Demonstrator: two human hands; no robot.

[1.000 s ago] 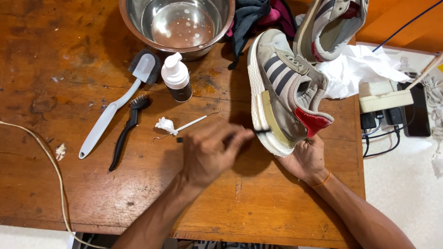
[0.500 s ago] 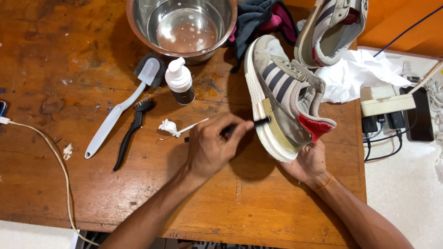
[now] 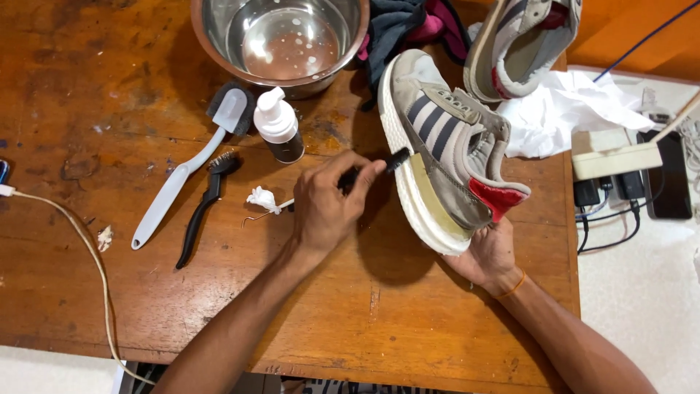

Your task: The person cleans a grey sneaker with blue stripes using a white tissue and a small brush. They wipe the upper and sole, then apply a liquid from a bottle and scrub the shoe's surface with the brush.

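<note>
My right hand [image 3: 490, 255] holds a grey striped sneaker [image 3: 446, 146] from below at its heel, tilted on its side above the wooden table [image 3: 87, 87], white sole towards my left hand. My left hand [image 3: 328, 204] is shut on a small dark brush [image 3: 394, 160] whose bristle head touches the edge of the white sole. A second matching sneaker [image 3: 521, 44] lies at the back right, opening upward.
A steel bowl [image 3: 281, 40] with soapy water stands at the back. Beside it are a pump bottle [image 3: 278, 125], a white long-handled brush [image 3: 182, 171], a black brush [image 3: 204, 204], dark cloths [image 3: 408, 25], white paper [image 3: 561, 117], a power strip [image 3: 616, 157] and a white cable [image 3: 80, 248].
The sneaker has shifted slightly and tilted more. My left hand has slid the small brush along the sole edge, from near the heel side up towards the middle.
</note>
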